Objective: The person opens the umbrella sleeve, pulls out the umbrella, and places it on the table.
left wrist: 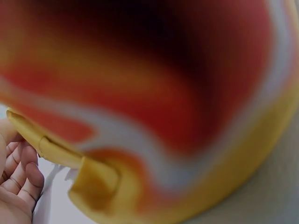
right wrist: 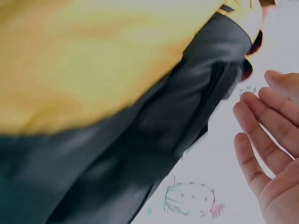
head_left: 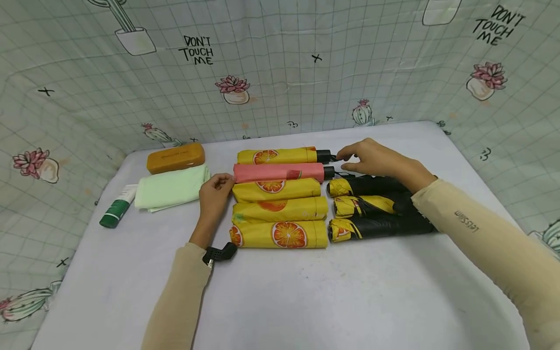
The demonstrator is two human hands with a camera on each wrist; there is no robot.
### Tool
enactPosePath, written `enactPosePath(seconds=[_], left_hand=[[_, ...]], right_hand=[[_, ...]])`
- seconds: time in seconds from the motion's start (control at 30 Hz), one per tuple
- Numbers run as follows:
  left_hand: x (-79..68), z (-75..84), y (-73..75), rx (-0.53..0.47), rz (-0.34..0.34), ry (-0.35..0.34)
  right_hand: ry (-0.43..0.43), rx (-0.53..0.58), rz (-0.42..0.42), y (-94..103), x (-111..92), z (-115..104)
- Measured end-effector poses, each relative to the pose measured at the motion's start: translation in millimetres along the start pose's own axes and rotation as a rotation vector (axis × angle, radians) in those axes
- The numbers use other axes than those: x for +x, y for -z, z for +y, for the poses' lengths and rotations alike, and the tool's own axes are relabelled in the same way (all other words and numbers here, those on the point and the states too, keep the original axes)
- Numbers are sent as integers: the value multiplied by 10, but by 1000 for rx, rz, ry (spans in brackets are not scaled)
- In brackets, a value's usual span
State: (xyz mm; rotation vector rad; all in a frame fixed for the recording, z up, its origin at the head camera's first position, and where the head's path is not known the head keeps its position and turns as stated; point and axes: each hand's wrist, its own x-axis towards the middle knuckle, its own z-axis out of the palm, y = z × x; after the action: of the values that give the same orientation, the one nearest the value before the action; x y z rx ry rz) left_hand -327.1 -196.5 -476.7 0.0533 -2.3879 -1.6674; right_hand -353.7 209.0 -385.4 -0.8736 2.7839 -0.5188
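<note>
Folded umbrellas lie in two stacks on the white table. In the left stack, a pink umbrella (head_left: 280,173) with a watermelon print lies between a yellow orange-print umbrella (head_left: 277,156) at the back and several more yellow ones (head_left: 288,235) in front. My left hand (head_left: 214,189) touches the pink umbrella's left end, its fingers loosely bent. Near the black handles (head_left: 323,155) of the two rearmost umbrellas hovers my right hand (head_left: 372,158). Its fingers are spread and hold nothing in the right wrist view. Below it lie three black-and-yellow umbrellas (head_left: 385,225).
At the table's left side lie a brown-orange case (head_left: 176,158), a folded pale green cloth (head_left: 172,187) and a green-and-white tube (head_left: 118,206). A grid-patterned curtain (head_left: 280,63) with cactus drawings hangs behind the table and along its sides.
</note>
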Motion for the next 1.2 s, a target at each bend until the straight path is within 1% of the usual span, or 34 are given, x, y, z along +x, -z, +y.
enactPosePath(seconds=[0.3,0.5,0.73,0.93,1.03,1.13,1.2], left_hand=[[-37,0,-29,-4,-11,11],[-23,-16,-46,4,-11,-7],[-22,17,-69,25,-12,-18],[-23,14,-87,40,4,-10],[-31,13,-73,49,3,-13],[-27,6,-52,38,2,-19],[-32,-4,-36,38,1,-21]], right_hand=[[-10,9,-102,-198,255,-76],[15,-11,-87,-286,337,-90],[49,-23,-49,-275,298,-75],[22,-34,-40,-238,240,-53],[37,-44,-35,-214,210,-29],[52,-48,-13,-179,175,-17],[43,-50,5,-171,147,-7]])
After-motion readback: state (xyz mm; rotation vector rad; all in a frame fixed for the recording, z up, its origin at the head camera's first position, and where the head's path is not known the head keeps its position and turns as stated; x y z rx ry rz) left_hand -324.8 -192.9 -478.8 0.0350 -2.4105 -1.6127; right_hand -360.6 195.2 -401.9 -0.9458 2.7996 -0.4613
